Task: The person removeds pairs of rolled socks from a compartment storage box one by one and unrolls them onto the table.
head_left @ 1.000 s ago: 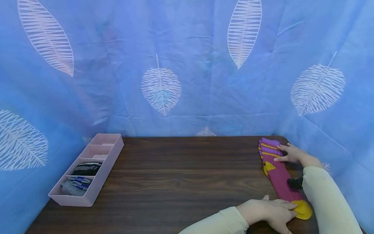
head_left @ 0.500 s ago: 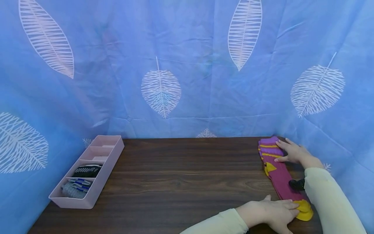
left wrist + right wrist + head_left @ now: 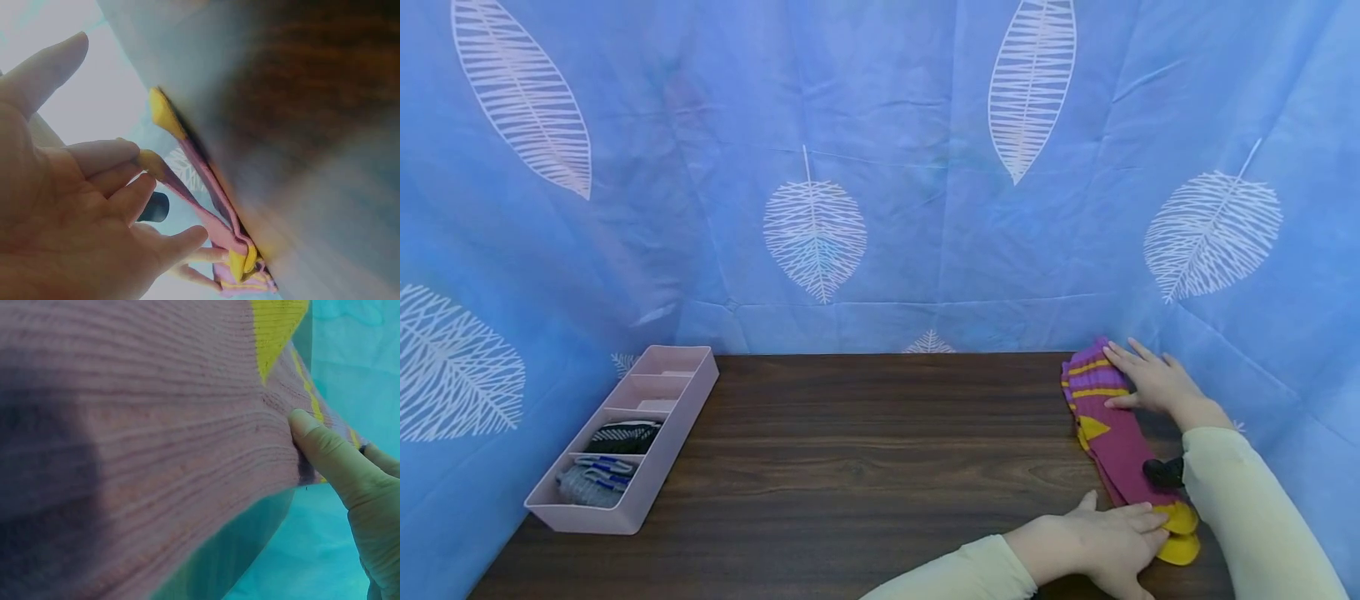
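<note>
A pair of long maroon socks with yellow toes and heels and purple, yellow-striped cuffs lies at the table's right side, one over the other. The left hand (image 3: pixel 1108 546) is at the toe end, where the upper sock's yellow toe (image 3: pixel 152 161) is caught at its fingers, thumb spread away. That toe is raised off the lower sock's toe (image 3: pixel 164 111). At the cuff end, the right hand (image 3: pixel 1161 387) pinches the edge of the upper sock (image 3: pixel 1120 450), thumb on top in the right wrist view. The lifted knit (image 3: pixel 187 444) stretches close past that camera.
A pink divided box (image 3: pixel 658 492) stands at the table's left, with grey-and-blue socks (image 3: pixel 591 483) and a black patterned bundle (image 3: pixel 623 437) in its two near compartments. Blue leaf-print cloth (image 3: pixel 887 208) hangs behind the dark wooden table (image 3: pixel 865 467).
The upper sock's cuff has risen under the right hand. Its toe has shifted away from the lower one, so both yellow toes now show. The left hand has barely moved.
</note>
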`<state>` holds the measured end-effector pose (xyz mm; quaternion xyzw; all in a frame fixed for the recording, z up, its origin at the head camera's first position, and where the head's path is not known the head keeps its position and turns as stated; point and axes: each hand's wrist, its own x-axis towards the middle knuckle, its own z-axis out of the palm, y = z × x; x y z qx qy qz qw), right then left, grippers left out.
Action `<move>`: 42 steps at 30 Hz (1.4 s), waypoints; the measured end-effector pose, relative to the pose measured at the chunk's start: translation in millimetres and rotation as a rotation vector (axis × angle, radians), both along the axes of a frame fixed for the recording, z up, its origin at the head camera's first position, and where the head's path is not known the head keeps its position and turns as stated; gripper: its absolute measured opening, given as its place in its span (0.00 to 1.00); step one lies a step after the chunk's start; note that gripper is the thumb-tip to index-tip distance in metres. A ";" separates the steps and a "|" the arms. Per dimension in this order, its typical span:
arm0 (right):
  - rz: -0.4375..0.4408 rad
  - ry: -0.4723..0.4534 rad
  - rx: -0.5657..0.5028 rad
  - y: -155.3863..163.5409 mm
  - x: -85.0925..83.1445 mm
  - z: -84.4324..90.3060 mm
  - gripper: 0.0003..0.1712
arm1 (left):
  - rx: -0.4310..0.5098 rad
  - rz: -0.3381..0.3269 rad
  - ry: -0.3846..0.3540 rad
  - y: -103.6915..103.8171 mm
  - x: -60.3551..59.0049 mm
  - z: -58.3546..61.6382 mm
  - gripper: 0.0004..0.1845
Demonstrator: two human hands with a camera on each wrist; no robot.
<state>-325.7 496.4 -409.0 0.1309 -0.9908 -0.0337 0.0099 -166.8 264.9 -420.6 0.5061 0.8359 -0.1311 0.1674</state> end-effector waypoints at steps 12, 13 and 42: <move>0.045 0.046 0.022 -12.6 -0.6 15.1 0.60 | 0.043 0.032 0.041 -4.0 0.4 -0.3 0.39; 0.049 0.049 0.021 -14.2 -0.4 16.7 0.60 | 0.044 0.036 0.039 -4.6 0.3 -0.1 0.39; 0.198 0.134 -0.070 -83.6 -6.7 29.6 0.55 | -0.002 0.168 0.072 -55.4 17.9 20.3 0.40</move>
